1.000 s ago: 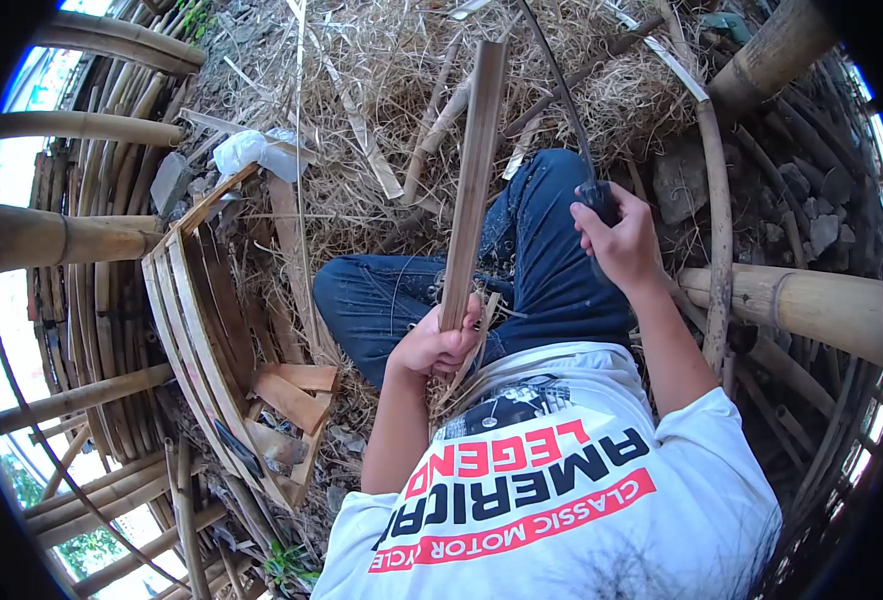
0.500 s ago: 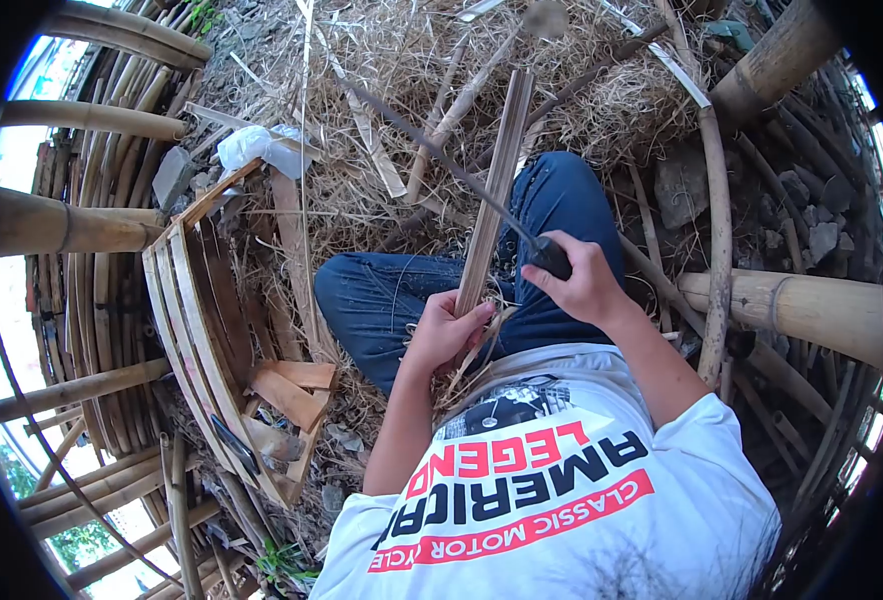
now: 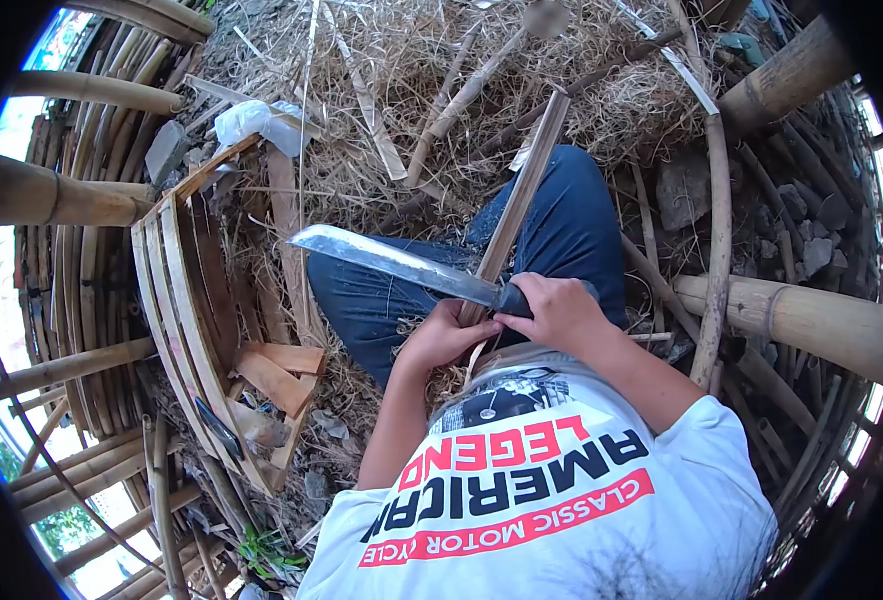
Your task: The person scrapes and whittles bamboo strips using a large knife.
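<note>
My right hand (image 3: 558,312) is wrapped round the dark handle of a machete (image 3: 396,262). Its broad blade points left, flat side up, and crosses over a bundle of thin bamboo strips (image 3: 529,185). The lower end of those strips is gripped in my left hand (image 3: 441,340), close to my lap, while the far end slants up and away between my knees. Both hands are nearly touching, with the right thumb beside the left fingers. A pale curled shaving (image 3: 475,360) hangs below the left hand.
To the left stands a slatted wooden crate (image 3: 183,335) with wood blocks (image 3: 279,375) in it and a white plastic bag (image 3: 251,125) at its far end. Dry shavings (image 3: 601,105) cover the ground ahead. Bamboo poles (image 3: 791,315) flank both sides.
The machete has come down from a raised, edge-on position to lie across the strips near my left hand. My right hand moved in toward the left, and the strips tilt further right.
</note>
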Motion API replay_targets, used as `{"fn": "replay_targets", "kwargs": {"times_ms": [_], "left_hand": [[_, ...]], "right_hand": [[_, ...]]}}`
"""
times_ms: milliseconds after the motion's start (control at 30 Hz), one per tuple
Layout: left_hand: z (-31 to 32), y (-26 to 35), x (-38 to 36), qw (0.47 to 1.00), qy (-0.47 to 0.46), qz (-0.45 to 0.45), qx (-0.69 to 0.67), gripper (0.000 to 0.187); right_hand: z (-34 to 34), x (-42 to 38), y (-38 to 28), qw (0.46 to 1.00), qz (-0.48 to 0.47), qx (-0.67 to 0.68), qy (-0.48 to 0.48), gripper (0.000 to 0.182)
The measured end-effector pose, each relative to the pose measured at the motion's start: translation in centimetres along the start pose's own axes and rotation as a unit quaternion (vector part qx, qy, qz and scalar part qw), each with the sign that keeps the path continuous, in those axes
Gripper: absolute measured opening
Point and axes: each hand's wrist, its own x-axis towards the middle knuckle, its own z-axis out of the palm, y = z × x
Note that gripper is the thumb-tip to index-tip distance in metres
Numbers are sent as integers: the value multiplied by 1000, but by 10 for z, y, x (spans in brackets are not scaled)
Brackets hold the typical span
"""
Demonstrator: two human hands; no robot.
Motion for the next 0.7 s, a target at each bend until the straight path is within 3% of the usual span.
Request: {"fn": "replay_targets", "kwargs": {"times_ms": [133,233,300,400,500,633,700], "left_hand": [[3,2,-5,998,54,40,14,46],[5,6,-5,997,43,31,55,51],[7,4,-3,996,42,78,27,53],[5,11,-8,999,30,0,36,54],[2,9,-8,997,34,6,65,57],[3,9,-9,998,36,12,45,55],[3,5,-6,998,31,46,35,41]], "right_hand": [[1,1,-2,997,22,-46,-58,46],[3,0,-1,994,33,-76,-66,46],[8,-1,3,994,38,-86,-63,45],[15,-1,8,995,19,-94,-39,46],[19,1,7,994,27,-98,-39,46],[19,3,7,993,28,-110,-38,47],[18,2,8,992,29,-117,-42,47]]}}
